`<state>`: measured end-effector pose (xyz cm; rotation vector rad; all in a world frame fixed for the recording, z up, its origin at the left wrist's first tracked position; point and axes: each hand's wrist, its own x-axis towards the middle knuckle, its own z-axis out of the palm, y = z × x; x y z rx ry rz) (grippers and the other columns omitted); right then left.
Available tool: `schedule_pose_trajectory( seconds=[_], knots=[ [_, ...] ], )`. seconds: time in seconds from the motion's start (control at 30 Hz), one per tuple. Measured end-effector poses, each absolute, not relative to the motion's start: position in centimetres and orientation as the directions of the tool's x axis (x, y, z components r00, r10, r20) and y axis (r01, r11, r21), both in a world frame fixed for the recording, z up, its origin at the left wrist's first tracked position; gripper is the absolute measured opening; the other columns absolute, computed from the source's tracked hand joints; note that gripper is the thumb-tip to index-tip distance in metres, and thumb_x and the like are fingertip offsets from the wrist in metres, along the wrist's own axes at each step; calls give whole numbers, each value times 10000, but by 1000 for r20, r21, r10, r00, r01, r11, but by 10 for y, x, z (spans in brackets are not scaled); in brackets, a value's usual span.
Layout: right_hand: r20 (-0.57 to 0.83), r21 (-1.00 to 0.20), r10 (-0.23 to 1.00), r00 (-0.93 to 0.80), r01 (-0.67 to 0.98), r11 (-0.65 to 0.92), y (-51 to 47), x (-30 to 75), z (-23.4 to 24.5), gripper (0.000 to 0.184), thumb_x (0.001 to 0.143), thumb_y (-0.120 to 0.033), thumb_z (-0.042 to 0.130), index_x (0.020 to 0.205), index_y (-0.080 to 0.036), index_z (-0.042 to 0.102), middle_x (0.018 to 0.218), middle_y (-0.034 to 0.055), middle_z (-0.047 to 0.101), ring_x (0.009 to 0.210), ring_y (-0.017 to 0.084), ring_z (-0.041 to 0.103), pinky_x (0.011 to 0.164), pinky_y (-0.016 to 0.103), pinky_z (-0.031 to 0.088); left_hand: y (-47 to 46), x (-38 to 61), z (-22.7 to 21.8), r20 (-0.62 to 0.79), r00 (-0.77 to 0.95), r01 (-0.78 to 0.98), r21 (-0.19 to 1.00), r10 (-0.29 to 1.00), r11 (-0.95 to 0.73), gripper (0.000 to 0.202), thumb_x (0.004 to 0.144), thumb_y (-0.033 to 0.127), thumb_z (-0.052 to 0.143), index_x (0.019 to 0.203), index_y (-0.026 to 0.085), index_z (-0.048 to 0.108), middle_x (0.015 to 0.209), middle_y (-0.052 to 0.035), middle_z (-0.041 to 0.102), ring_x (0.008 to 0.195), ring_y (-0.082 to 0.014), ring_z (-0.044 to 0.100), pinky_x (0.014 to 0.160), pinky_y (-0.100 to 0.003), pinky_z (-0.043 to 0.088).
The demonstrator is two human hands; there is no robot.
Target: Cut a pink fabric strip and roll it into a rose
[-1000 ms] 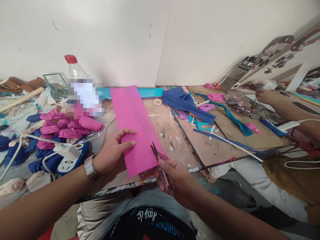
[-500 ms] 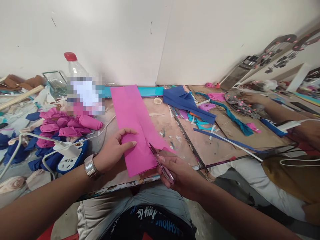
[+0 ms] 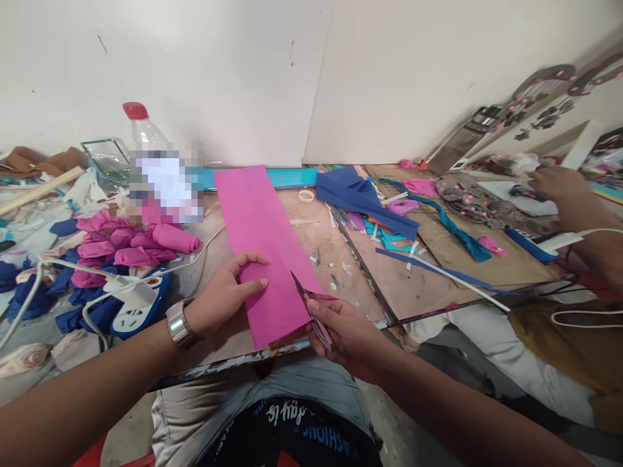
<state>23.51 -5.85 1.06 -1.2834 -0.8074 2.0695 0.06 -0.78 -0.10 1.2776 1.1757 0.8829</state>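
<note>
One scuffed worktable [image 3: 311,211], scrap-strewn. Long magenta sheet [image 3: 265,227] lies lengthwise on it, near end at the front edge; fabric or paper, can't tell. Left hand [image 3: 228,295]: half open, thumb and index apart, both tips resting on the sheet's upper face, left side. Right hand [image 3: 345,331]: closed around pink-handled scissors [image 3: 300,289], blades at the sheet's right side, near end; blade gap can't tell. Metal-band wristwatch [image 3: 180,324] on left wrist.

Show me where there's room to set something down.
Right of the pink sheet, below the ring, is a fairly open patch dotted with scraps; another lies before the white stick. The left is crowded: pink rolls, power strip, cable.
</note>
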Motion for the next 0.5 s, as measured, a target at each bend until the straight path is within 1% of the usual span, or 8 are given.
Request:
schedule_pose_trajectory(
  seconds=[0.1, 0.2, 0.37, 0.5],
  knots=[
    [-533, -768, 755, -382, -156, -621, -56, 234, 9, 555, 733, -673, 857, 852, -170, 654, 509, -46, 576, 424, 63, 438, 357, 177, 147, -8, 2, -2, -145, 235, 120, 986, 961, 119, 422, 785, 379, 783, 1153, 202, 675, 1177, -66, 698, 1021, -241, 638, 874, -344, 519],
    [-525, -772, 759, -386, -160, -615, -54, 234, 7, 546, 747, -650, 859, 897, -164, 659, 540, -40, 598, 430, 63, 447, 339, 171, 140, -8, 2, -2, -144, 229, 114, 986, 963, 120, 424, 792, 396, 784, 1153, 202, 678, 1166, -68, 700, 1006, -242, 641, 860, -346, 523],
    [-534, -755, 752, -387, -181, -630, -52, 236, 9, 532, 744, -633, 872, 882, -166, 656, 532, -32, 622, 425, 62, 474, 343, 152, 162, -7, 1, -3, -140, 213, 112, 987, 967, 119, 406, 803, 404, 778, 1149, 211, 686, 1153, -60, 698, 991, -240, 636, 849, -347, 522],
    [-552, -731, 744, -377, -210, -649, -52, 237, 12, 482, 728, -528, 923, 931, -160, 688, 580, -9, 676, 436, 59, 520, 359, 141, 218, -7, 1, -3, -130, 210, 114, 988, 969, 108, 368, 812, 389, 764, 1130, 217, 694, 1144, -47, 697, 996, -235, 632, 860, -342, 514]
  ],
)
